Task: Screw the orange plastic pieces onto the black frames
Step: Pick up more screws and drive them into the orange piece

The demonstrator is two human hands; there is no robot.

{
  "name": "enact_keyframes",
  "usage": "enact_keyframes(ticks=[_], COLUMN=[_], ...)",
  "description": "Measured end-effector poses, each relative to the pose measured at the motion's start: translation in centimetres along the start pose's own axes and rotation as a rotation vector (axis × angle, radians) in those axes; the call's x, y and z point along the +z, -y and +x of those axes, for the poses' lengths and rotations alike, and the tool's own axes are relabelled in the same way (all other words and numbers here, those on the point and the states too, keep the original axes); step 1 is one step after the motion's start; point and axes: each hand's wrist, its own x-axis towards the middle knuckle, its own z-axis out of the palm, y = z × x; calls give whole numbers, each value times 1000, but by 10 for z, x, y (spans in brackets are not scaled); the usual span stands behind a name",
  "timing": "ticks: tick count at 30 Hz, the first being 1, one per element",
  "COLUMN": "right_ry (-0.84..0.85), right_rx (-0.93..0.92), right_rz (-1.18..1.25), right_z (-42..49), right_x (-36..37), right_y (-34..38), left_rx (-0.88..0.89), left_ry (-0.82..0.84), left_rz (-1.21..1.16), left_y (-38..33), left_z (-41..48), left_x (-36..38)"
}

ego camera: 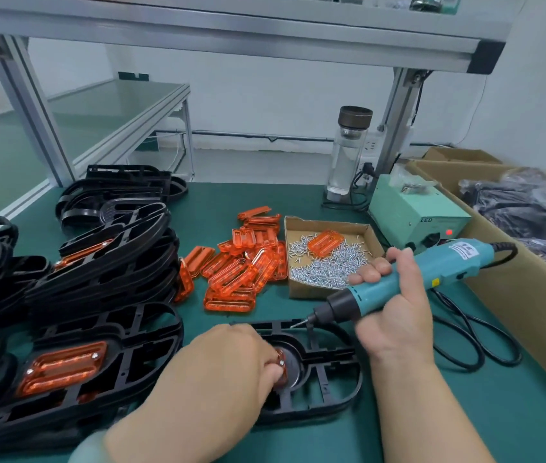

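Fingers [270,367] of left hand [231,359] curled, pinching orange piece [281,360] with screw in it, held against round centre of black frame [328,382]. Frame flat on tabletop [515,412] near front edge. Right hand [391,309] wraps fingers round teal electric screwdriver [431,267], bit slanting down to frame's far rim, apart from orange piece. Loose orange pieces [241,265] heaped mid-tabletop, cardboard tray of screws [325,262] just beside. Stacked frames [108,259] along left edge.
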Motion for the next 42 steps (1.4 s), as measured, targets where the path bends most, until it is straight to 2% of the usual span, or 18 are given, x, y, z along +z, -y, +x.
enact_keyframes(ticks=[6,10,15,21,32,38,42], right_ry=[-4,-40,-63,-63,-20,-12,-2], right_rx=[-13,13,35,27,43,50,58], right_rz=[19,27,44,26,2,0,9], right_z=[1,1,4,5,4,3,4], right_x=[-3,-3,-4,-5,-6,-6,-6], right_y=[4,3,2,-1,-3,-3,-3], left_rx=[-84,-92,-39,13,-69,-61,-136], left_ry=[-241,-126,58,226,419,227,108], left_rz=[-202,-193,-54,173,264,112,-147], left_y=[-4,-12,-14,-15,-22,-10,-10], left_z=[65,123,164,188,203,194,193], left_x=[-29,-22,1,7,4,6,0])
